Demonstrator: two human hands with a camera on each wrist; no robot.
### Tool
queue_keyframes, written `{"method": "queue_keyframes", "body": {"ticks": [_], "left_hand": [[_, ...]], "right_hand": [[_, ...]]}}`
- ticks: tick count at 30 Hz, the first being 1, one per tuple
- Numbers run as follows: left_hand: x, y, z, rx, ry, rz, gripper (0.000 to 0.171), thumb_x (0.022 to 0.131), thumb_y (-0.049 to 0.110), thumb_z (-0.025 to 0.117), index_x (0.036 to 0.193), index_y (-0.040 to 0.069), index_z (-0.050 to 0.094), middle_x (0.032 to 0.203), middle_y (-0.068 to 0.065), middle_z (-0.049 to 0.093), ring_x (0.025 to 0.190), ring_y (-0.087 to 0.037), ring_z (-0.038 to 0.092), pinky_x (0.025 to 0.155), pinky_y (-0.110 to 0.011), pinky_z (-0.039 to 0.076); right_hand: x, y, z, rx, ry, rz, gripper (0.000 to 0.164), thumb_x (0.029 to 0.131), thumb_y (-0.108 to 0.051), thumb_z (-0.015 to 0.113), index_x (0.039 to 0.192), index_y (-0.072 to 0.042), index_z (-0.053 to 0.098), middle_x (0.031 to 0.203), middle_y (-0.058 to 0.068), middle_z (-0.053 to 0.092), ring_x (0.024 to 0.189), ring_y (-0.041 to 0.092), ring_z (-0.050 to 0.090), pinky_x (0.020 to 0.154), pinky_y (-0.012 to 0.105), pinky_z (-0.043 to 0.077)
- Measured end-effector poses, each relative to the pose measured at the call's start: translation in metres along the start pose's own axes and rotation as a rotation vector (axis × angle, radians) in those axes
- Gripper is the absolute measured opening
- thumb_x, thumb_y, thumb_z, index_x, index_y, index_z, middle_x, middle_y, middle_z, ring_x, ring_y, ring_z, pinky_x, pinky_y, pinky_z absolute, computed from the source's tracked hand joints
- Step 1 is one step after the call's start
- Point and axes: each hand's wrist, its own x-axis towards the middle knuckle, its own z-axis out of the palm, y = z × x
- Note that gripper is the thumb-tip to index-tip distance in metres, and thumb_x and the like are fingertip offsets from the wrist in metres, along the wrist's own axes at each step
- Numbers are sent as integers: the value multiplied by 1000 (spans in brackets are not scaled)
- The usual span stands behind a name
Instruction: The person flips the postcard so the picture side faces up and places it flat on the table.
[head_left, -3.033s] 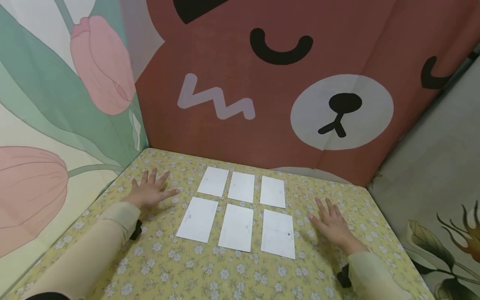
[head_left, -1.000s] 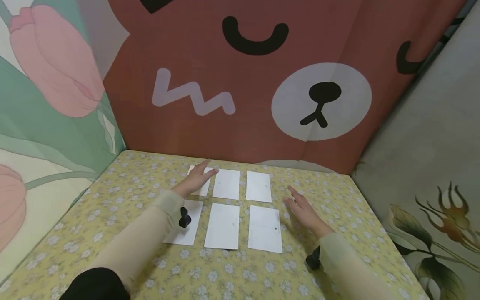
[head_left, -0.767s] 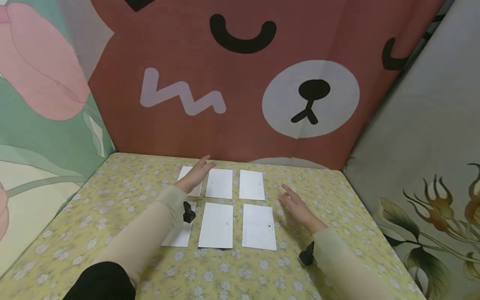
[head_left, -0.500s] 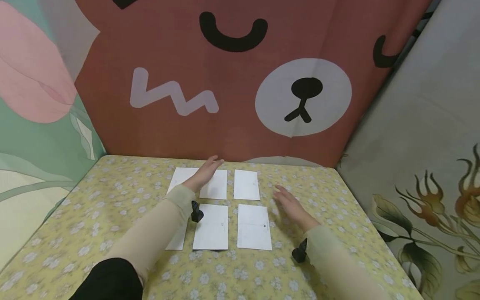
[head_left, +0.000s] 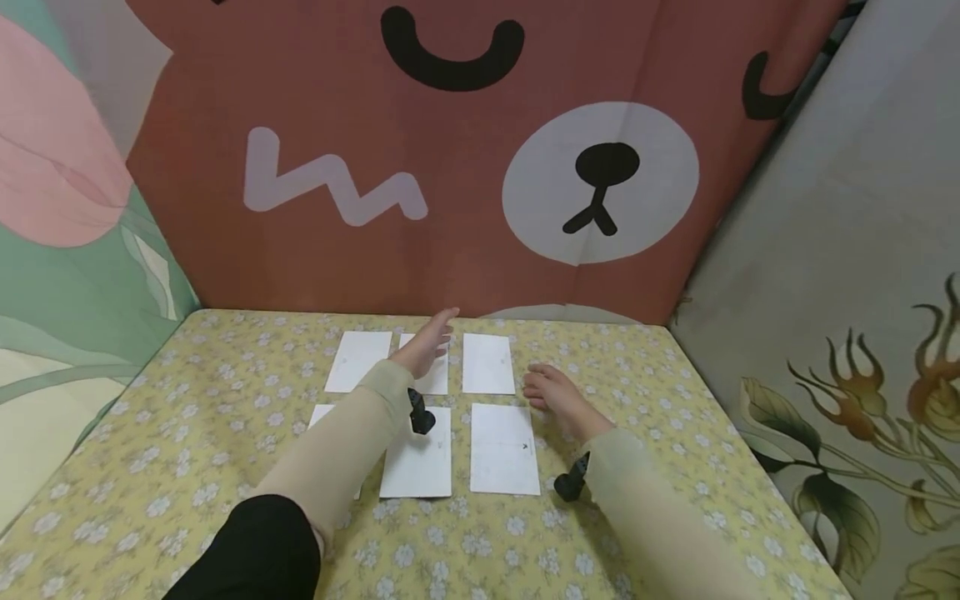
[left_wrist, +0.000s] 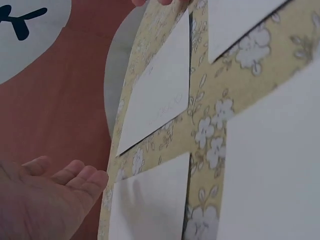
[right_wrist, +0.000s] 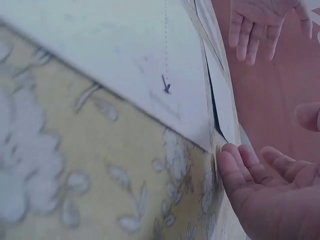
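White paper cards lie in two rows of three on the cloth. My left hand (head_left: pixel 427 344) is held above the back-middle card (head_left: pixel 437 381), its fingers straight and holding nothing. In the left wrist view the palm of that left hand (left_wrist: pixel 50 202) shows bare. My right hand (head_left: pixel 558 398) hovers just right of the back-right card (head_left: pixel 487 364) and the front-right card (head_left: pixel 504 450), which bears a small dark mark. Its fingers bend loosely around nothing, as the right hand (right_wrist: pixel 272 192) also shows in the right wrist view. My left forearm hides much of the front-left card (head_left: pixel 321 412).
A yellow flowered cloth (head_left: pixel 225 425) covers the table. Behind it stands a red-brown backdrop (head_left: pixel 337 267) with a bear face. A tulip-print panel (head_left: pixel 67 275) borders the left side, a grey floral one (head_left: pixel 810 275) the right. The back-left card (head_left: pixel 356 361) and front-middle card (head_left: pixel 420 467) lie flat.
My left hand has moved from left of the cards rightward over the back row. The right hand has come inward beside the right-hand cards, its fingers more bent. The head view has shifted right.
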Motion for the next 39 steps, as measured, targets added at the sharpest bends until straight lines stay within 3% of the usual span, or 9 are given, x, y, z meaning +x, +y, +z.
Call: {"method": "queue_keyframes", "body": {"ticks": [11, 16, 20, 22, 25, 28, 31, 35, 39], "left_hand": [[15, -18, 6, -168, -11, 14, 73, 109, 50, 35, 167, 14, 10, 169, -23, 11, 156, -37, 13, 124, -46, 17], [16, -27, 7, -225, -2, -16, 78, 108, 52, 39, 167, 14, 6, 170, -22, 6, 157, -36, 7, 125, -46, 15], [19, -27, 11, -293, 17, -30, 79, 107, 49, 42, 166, 12, 4, 170, -23, 1, 157, -36, 3, 125, -44, 14], [22, -25, 14, -339, 23, -31, 80, 107, 47, 43, 166, 11, 3, 169, -24, 0, 157, -36, 2, 125, -44, 12], [25, -23, 17, -381, 26, -31, 80, 107, 45, 44, 166, 11, 1, 169, -25, -1, 157, -37, 1, 125, -45, 11], [26, -23, 16, -410, 29, -29, 80, 107, 44, 43, 166, 11, 1, 168, -26, -3, 157, -37, 0, 125, -46, 10], [27, -25, 14, -438, 42, -26, 81, 106, 43, 44, 166, 11, 0, 168, -27, -3, 157, -37, 0, 125, -47, 9], [29, -26, 15, -486, 45, -20, 82, 105, 41, 45, 166, 9, 0, 168, -29, -1, 156, -39, 2, 125, -47, 10], [30, -30, 16, -465, 53, -16, 86, 104, 43, 48, 165, 6, 1, 167, -31, 4, 155, -41, 8, 125, -47, 15]], "right_hand": [[17, 0, 11, 67, 78, 52, 54, 110, -16, 49, 156, 6, 33, 148, 29, 47, 130, 39, 54, 105, 45, 49], [21, -6, 22, -14, 79, 78, 54, 108, -18, 53, 155, 5, 37, 111, 17, 60, 84, 19, 59, 82, 35, 53], [25, -14, 27, -197, 66, 88, 20, 105, -21, 59, 100, -2, 62, 67, 1, 39, 56, 17, 33, 66, 35, 42], [27, -18, 27, -272, 65, 91, 37, 103, -23, 63, 71, -12, 46, 58, -3, 32, 52, 16, 31, 65, 35, 42], [34, -23, 28, -359, 86, 130, 54, 99, -26, 67, 57, -19, 34, 49, -4, 29, 45, 15, 25, 60, 34, 42], [43, -28, 38, -477, 125, 187, 44, 95, -34, 72, 63, -12, 51, 53, -1, 36, 43, 14, 28, 53, 32, 40], [48, -34, 52, -660, 159, 195, 46, 90, -44, 78, 97, 0, 71, 75, 7, 61, 51, 15, 44, 55, 32, 45], [49, -39, 64, -851, 206, 178, 66, 85, -45, 83, 125, 4, 68, 114, 17, 69, 86, 25, 64, 77, 38, 56], [50, -34, 68, -876, 271, 192, 69, 81, -40, 88, 127, 6, 65, 117, 20, 68, 106, 35, 65, 92, 44, 56]]}}
